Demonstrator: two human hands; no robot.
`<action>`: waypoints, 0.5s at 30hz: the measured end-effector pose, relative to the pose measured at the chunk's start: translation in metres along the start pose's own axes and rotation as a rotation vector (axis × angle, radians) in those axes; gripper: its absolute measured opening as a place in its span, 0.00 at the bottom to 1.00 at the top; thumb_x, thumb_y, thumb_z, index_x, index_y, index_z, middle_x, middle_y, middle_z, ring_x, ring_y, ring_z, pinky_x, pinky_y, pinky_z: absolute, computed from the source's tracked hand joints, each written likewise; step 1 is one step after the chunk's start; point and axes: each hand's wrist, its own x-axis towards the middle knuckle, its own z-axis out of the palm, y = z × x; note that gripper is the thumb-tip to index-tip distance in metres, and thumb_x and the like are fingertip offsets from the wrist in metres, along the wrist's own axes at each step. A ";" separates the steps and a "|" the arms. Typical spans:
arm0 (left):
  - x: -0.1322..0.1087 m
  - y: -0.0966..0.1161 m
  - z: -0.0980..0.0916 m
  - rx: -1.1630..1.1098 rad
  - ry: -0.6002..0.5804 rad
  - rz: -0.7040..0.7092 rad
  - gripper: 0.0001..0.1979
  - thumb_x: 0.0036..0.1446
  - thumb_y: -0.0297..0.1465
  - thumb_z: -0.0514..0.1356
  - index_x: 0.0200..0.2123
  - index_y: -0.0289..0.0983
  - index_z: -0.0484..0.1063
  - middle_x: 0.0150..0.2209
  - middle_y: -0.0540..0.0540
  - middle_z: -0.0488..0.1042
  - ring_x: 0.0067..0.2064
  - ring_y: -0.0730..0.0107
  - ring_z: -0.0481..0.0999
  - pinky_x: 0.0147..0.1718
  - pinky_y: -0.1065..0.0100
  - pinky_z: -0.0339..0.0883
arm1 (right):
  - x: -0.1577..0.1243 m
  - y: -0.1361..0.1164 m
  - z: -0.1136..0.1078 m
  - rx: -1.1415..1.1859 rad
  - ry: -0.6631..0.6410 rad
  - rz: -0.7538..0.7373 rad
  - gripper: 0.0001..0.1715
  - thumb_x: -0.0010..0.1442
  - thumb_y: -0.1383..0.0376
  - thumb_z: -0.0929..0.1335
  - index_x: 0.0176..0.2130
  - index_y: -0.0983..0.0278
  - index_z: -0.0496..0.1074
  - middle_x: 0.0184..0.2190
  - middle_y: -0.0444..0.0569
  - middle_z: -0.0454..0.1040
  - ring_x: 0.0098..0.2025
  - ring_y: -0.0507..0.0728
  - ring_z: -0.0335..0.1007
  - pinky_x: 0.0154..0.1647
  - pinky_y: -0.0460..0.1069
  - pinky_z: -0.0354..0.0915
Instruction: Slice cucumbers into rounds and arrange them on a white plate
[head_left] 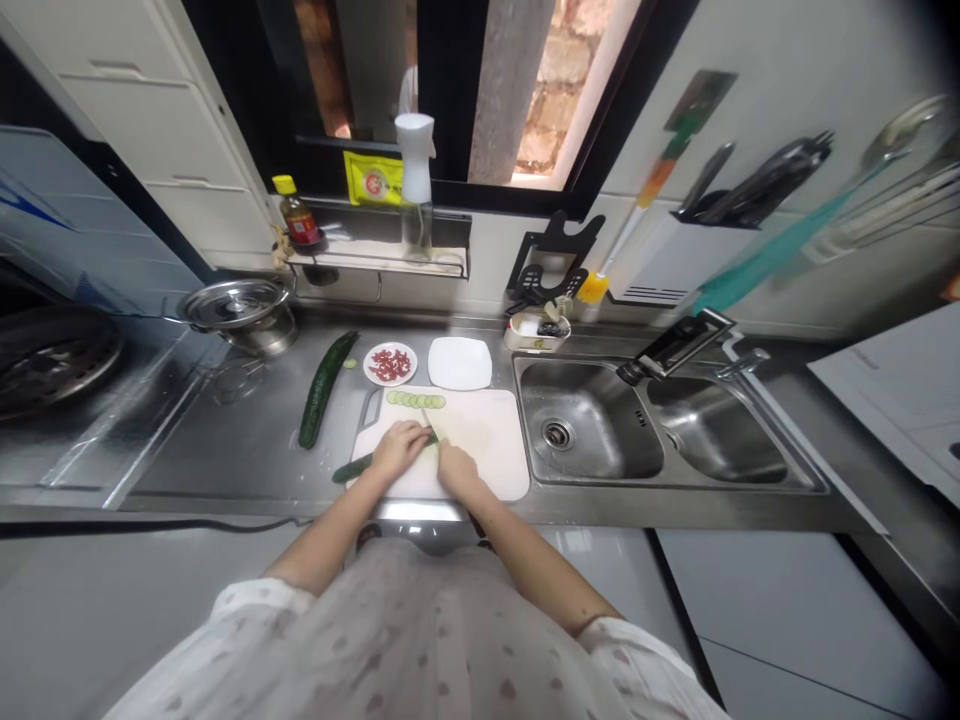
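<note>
My left hand (401, 448) is closed over a cucumber (352, 469), whose uncut end sticks out to the left past the cutting board's edge. My right hand (456, 470) grips a knife (430, 422); its handle is hidden in the fist, and the blade stands at the cucumber's right end. Both hands are over a white cutting board (495, 455). A row of overlapping cucumber slices (416, 399) lies along the board's far edge. Left of the board rests a second, whole cucumber (328, 388), with a small cut end piece (350, 364) beside it.
Behind the board are a plate of chopped red pieces (391, 382) and a white square plate (460, 362). A double sink (592, 474) with a black faucet (675, 345) is on the right. A lidded steel pot (259, 330) stands at left, under a shelf with bottles (416, 190).
</note>
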 end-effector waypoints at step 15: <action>0.001 0.008 -0.006 -0.006 -0.011 -0.017 0.11 0.63 0.33 0.55 0.43 0.41 0.77 0.38 0.45 0.75 0.41 0.66 0.70 0.43 0.64 0.65 | -0.027 0.009 0.005 -0.018 -0.032 0.024 0.18 0.61 0.75 0.60 0.51 0.68 0.62 0.41 0.60 0.75 0.46 0.58 0.73 0.42 0.49 0.64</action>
